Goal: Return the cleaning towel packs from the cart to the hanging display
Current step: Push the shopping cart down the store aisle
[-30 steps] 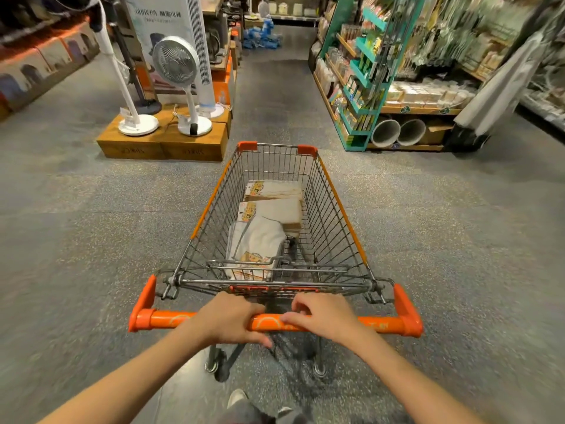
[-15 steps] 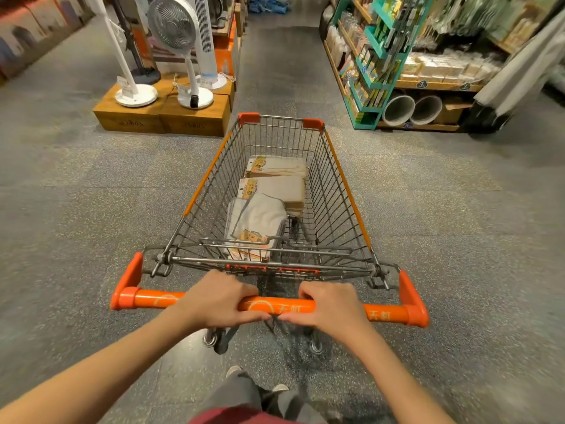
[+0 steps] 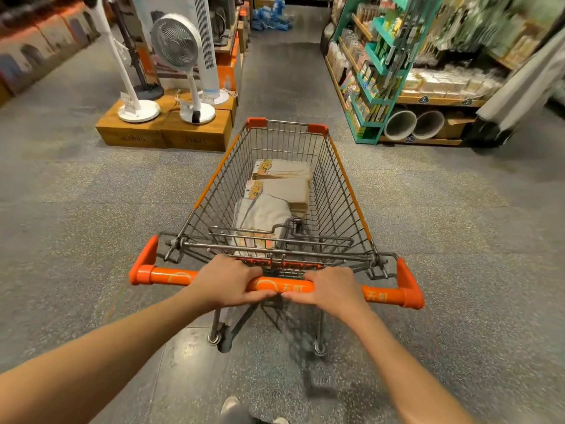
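A wire shopping cart [image 3: 342, 191] with an orange handle bar [image 3: 282, 285] stands in front of me on the store floor. Three beige and white towel packs [image 3: 279, 191] with yellow-orange labels lie in a row in its basket. The nearest pack [image 3: 263, 214] is white and partly hidden behind the folded child seat. My left hand [image 3: 227, 283] grips the handle bar left of centre. My right hand [image 3: 331, 289] grips it just right of centre. A hanging display of goods [image 3: 477, 22] shows, blurred, at the upper right.
Wooden crates [image 3: 165, 133] carrying white standing fans [image 3: 179, 44] sit ahead on the left. A teal rack [image 3: 376, 87] of small goods and a low wooden shelf with two round bins [image 3: 412, 123] stand ahead on the right. An aisle [image 3: 281, 75] runs between them.
The cart and I have rolled forward, so the fan crates and the teal rack are nearer. Both hands have stayed gripping the handle bar.
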The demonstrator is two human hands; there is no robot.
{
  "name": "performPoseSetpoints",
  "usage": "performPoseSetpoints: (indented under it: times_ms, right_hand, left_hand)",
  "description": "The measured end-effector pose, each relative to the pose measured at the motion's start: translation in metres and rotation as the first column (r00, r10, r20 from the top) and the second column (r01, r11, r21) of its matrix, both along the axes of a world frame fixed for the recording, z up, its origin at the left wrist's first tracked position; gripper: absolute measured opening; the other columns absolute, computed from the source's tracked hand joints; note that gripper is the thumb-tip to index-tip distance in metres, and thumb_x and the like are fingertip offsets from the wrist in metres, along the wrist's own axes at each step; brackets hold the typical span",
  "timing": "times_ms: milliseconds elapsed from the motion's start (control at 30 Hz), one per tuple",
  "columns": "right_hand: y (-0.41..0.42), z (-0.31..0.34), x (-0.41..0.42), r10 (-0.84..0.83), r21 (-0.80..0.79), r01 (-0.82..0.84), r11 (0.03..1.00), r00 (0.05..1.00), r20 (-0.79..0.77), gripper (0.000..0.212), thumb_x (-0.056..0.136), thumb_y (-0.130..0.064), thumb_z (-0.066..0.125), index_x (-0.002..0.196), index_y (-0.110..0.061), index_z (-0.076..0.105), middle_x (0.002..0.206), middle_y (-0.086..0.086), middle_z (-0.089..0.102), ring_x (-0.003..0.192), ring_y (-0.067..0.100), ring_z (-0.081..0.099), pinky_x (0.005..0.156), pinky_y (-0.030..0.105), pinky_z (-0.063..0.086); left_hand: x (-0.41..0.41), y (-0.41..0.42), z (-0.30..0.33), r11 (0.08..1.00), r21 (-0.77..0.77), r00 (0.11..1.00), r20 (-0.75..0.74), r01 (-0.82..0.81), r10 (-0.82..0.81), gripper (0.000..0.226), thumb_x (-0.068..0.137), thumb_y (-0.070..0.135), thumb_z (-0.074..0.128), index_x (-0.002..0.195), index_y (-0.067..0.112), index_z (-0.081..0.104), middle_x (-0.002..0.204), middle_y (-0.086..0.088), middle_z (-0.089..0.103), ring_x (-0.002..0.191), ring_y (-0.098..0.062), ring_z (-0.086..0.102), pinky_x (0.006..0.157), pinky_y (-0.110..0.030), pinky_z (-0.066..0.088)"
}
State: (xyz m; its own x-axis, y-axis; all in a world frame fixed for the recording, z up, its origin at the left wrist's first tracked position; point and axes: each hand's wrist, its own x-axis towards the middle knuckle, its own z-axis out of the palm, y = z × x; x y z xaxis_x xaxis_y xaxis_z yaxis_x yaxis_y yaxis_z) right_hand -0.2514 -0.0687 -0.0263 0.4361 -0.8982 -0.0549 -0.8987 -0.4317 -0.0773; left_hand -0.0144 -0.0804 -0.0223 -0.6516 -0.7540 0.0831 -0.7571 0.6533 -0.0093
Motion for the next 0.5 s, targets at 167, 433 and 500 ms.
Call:
performPoseSetpoints:
  times_ms: [167,433,500]
  right_hand:
    - [-0.041,-0.001,-0.006,0.004,-0.053,-0.005,0.999,1.0,-0.017,0.083,0.06,-0.093,0.007,0.074,-0.026,0.055,0.067,-0.008,0.057,0.069,0.015,0.061,0.056,0.029,0.033]
    - [-0.117,0.003,-0.015,0.037,-0.062,-0.041,0.997,0.997,-0.07,0.087,0.061,-0.09,-0.002,0.077,-0.023,0.05,0.061,-0.009,0.048,0.061,0.018,0.054,0.055,0.029,0.03]
    - [-0.137,0.004,-0.019,0.039,-0.079,-0.045,0.996,0.996,-0.079,0.087,0.059,-0.09,-0.005,0.074,-0.023,0.048,0.056,-0.011,0.038,0.055,0.015,0.047,0.052,0.028,0.028]
  left_hand:
    - [-0.007,-0.042,0.001,0.999,-0.012,0.999,0.033,0.031,-0.031,0.061,0.084,0.075,0.018,0.076,0.024,0.049,0.065,-0.001,0.063,0.061,-0.023,0.062,0.051,-0.027,0.028]
    - [-0.021,-0.121,-0.001,0.999,-0.03,0.998,0.063,0.033,-0.031,0.068,0.083,0.075,0.007,0.082,0.024,0.052,0.061,0.005,0.053,0.055,-0.017,0.054,0.058,-0.027,0.038]
    - [-0.026,-0.143,-0.003,0.999,-0.033,0.998,0.065,0.029,-0.027,0.07,0.079,0.076,-0.001,0.082,0.026,0.047,0.06,0.007,0.048,0.054,-0.016,0.05,0.057,-0.027,0.035]
